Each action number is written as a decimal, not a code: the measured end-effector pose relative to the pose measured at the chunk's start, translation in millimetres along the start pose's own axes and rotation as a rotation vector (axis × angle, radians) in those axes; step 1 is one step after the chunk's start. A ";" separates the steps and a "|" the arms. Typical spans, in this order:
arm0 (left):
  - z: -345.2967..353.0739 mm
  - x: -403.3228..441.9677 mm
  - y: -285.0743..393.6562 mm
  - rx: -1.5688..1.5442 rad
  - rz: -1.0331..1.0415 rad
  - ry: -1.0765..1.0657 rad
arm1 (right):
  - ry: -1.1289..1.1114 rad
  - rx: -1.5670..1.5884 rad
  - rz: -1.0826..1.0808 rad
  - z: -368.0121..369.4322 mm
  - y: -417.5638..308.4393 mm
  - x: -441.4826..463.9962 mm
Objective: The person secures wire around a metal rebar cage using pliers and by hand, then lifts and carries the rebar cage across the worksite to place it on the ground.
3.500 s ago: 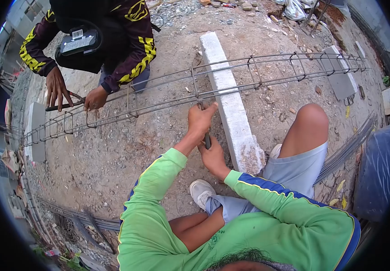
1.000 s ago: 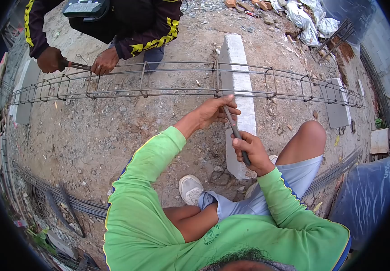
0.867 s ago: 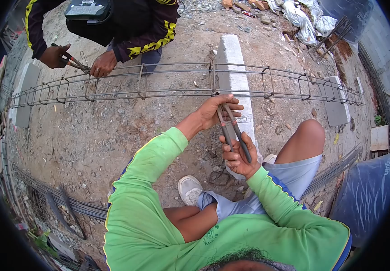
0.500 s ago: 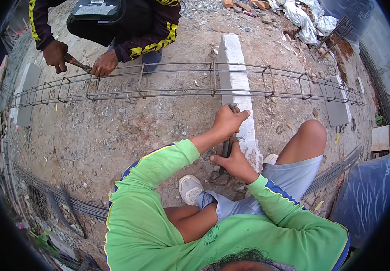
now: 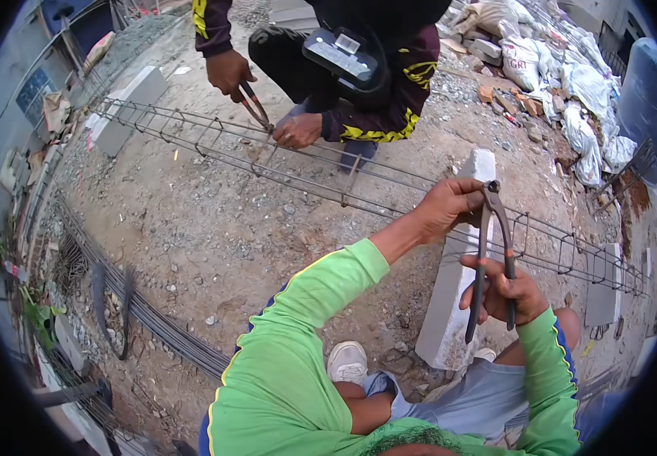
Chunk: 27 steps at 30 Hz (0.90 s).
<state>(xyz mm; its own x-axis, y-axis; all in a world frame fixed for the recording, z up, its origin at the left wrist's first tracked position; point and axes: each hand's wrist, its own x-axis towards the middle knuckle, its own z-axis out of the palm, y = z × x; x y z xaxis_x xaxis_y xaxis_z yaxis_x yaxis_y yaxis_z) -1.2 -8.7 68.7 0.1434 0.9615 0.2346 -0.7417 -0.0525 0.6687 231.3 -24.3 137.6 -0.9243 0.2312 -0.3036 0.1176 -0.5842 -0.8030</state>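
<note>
My right hand point(image 5: 512, 292) grips the dark handles of the pincers point(image 5: 497, 228), which stand upright with their handles spread and jaws at the top. Beside the jaws is my left hand point(image 5: 450, 209), its thumb and fingers pinched together; what it holds is too small to make out. Behind both hands the long rebar cage point(image 5: 347, 190) runs across the view, over a pale block point(image 5: 444, 311). Across the cage a co-worker's hand point(image 5: 228, 74) holds other pincers point(image 5: 255, 110) against the bars, and the co-worker's other hand point(image 5: 298, 131) touches the cage.
More pale blocks lie under the cage at the far left point(image 5: 127, 110) and far right point(image 5: 604, 292). A bundle of bars point(image 5: 165, 327) lies at lower left. White sacks point(image 5: 522, 64) and broken bricks point(image 5: 526, 102) are at upper right. The co-worker crouches beyond the cage.
The view has turned, so the cage now slants down to the right. My hands and pincers have come up and right, closer to the camera, and the pincer handles have spread.
</note>
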 end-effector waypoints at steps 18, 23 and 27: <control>-24.6 -23.3 -16.4 0.798 -0.247 0.283 | 1.295 -1.579 -0.005 -97.7 31.1 27.0; -0.1 -6.5 -14.1 0.528 -0.091 0.550 | 0.876 -0.856 -0.324 -56.3 7.1 20.0; 20.6 -4.1 -18.5 0.429 -0.091 0.590 | 0.691 -0.505 -0.402 -45.1 19.6 30.8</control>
<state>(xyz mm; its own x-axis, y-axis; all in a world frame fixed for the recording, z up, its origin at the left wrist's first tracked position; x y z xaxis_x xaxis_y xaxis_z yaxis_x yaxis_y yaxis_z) 25.5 -17.2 69.9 -0.2743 0.9459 -0.1734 -0.4044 0.0501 0.9132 221.6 6.4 89.4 -0.5291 0.8463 -0.0626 0.1303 0.0082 -0.9914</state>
